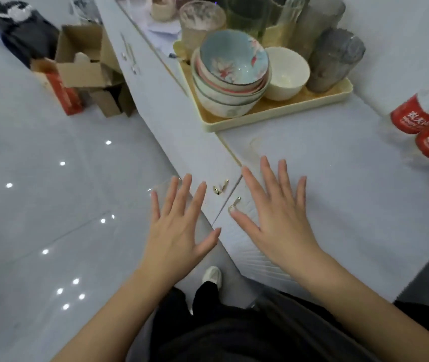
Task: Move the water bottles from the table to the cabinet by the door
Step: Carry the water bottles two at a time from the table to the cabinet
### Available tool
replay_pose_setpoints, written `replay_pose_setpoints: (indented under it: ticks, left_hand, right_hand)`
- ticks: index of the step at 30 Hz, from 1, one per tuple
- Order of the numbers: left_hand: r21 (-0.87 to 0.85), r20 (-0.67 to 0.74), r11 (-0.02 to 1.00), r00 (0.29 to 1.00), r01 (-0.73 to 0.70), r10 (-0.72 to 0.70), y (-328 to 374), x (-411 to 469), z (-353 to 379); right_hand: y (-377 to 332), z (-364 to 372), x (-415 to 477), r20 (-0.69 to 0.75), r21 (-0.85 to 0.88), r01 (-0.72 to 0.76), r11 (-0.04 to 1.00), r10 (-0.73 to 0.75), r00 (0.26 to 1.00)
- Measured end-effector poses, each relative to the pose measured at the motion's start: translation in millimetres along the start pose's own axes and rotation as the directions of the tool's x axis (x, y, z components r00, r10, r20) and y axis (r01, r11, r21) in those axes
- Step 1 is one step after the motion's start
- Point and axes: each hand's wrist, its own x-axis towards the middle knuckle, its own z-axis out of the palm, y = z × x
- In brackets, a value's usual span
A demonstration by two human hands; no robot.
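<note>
Hands: both ours, empty, fingers spread wide, palms down. Left hand hangs off the front edge of the counter, over the floor; right hand hovers over the counter top, near the brass door pulls.

Bottles: two with red labels, at the far right edge of view on the counter, partly cut off. They appear to stand close together, touching or nearly so; we cannot tell which. Their long axes read as upright, tilted only by the wide lens. A blurred clear item lies below them at the edge, too unclear to name.

Key relation: bottles lie forward and to the right of both hands, well apart from them. Right hand is the nearer; left would have to cross the body.

Also on counter: tray carrying stacked bowls, a white bowl and glasses, well left of the bottles and clear of any reach toward them.

On floor, left: cardboard boxes.

We judge these bottles already delivered, hands free for another trip.
</note>
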Motion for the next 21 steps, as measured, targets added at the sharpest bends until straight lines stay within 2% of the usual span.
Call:
replay_pose_setpoints:
  ticks: [4,8,13,17,21]
  left_hand:
    - [-0.005,0.001,0.980,0.980,0.199,-0.199,-43,-43,-2]
    - [0.008,0.040,0.923,0.922,0.385,-0.385,-90,-91,-1]
    - [0.007,0.100,0.805,0.801,0.593,-0.591,-144,-147,2]
    - [-0.021,0.127,0.701,0.698,0.712,-0.705,-169,-175,1]
    - [-0.073,0.185,0.571,0.574,0.817,-0.798,-180,-198,1]
  right_hand:
    - [-55,23,18,0.085,-0.064,0.171,0.983,-0.165,0.983]
    - [-113,52,33,0.237,-0.089,0.277,0.957,-0.250,0.939]
    - [-182,90,43,0.356,-0.114,0.423,0.899,-0.361,0.862]
    - [-225,112,52,0.415,-0.127,0.500,0.856,-0.412,0.811]
    - [-262,127,60,0.503,-0.126,0.596,0.793,-0.467,0.727]
